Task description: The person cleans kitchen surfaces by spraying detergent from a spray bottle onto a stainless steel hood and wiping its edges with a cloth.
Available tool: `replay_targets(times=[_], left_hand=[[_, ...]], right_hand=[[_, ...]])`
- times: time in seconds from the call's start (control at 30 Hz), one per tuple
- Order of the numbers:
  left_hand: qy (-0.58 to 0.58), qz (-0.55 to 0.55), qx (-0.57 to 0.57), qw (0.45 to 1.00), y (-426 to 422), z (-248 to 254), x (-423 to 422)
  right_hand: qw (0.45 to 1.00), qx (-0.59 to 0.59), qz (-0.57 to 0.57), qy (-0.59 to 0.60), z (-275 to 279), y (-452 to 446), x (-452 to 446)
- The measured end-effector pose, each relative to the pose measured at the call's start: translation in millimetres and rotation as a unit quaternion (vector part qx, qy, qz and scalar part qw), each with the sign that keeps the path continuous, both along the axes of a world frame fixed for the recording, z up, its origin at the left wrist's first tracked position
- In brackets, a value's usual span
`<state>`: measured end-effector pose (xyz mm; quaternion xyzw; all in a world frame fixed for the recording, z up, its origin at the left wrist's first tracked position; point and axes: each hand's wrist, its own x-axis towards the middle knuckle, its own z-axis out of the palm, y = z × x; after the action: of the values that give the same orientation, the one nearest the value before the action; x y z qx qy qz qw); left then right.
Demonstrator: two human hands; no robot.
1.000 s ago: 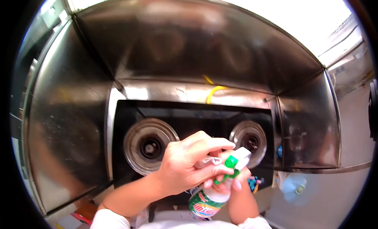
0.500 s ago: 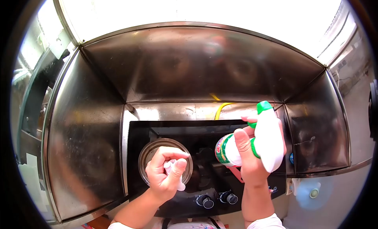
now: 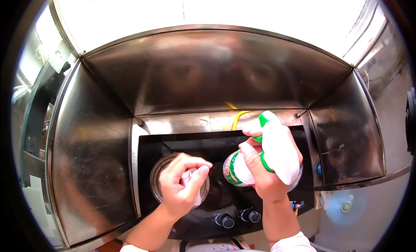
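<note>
My right hand (image 3: 271,184) is wrapped round a white spray bottle (image 3: 281,154) with a green nozzle and green collar. The bottle leans, its labelled body reaching to the left above the black glass cooktop (image 3: 195,143). My left hand (image 3: 178,182), fingers curled, grips a crumpled white cloth (image 3: 198,200), mostly hidden in the fist. Below that hand lies the round metal burner ring (image 3: 154,182) on the left of the cooktop. Part of another metal ring (image 3: 297,180) shows behind my right wrist.
Two control knobs (image 3: 226,221) sit on the cooktop's front part. A yellow hose (image 3: 237,119) runs along the back. Brown metal panels (image 3: 216,74) enclose the stove at the back and both sides. Below the right panel is a pale blue round object (image 3: 336,213).
My right hand has moved left with the spray bottle, closer to my left hand. The left hand stays over the burner, holding the cloth. The view has shifted slightly.
</note>
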<state>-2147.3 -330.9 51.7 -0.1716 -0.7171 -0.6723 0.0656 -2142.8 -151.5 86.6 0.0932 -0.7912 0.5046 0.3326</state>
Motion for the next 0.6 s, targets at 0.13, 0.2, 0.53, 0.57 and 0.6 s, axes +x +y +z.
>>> replay_targets(times=[0.13, 0.2, 0.53, 0.57, 0.6], left_hand=[[0.039, -0.011, -0.019, 0.999, 17, 30, -30], [0.029, -0.058, -0.007, 0.998, 25, 40, -42], [-0.233, -0.254, -0.074, 0.936, 28, 56, -49], [-0.258, -0.28, -0.074, 0.922, 28, 56, -50], [-0.259, -0.283, -0.073, 0.921, 29, 55, -49]], right_hand=[[0.966, -0.21, 0.132, -0.076, -8, 1, 9], [0.959, -0.214, 0.159, -0.098, -13, 5, 14], [0.993, 0.011, 0.099, -0.065, -22, 17, 26], [0.993, 0.036, 0.105, -0.051, -22, 18, 27], [0.991, 0.015, 0.11, -0.071, -22, 18, 29]])
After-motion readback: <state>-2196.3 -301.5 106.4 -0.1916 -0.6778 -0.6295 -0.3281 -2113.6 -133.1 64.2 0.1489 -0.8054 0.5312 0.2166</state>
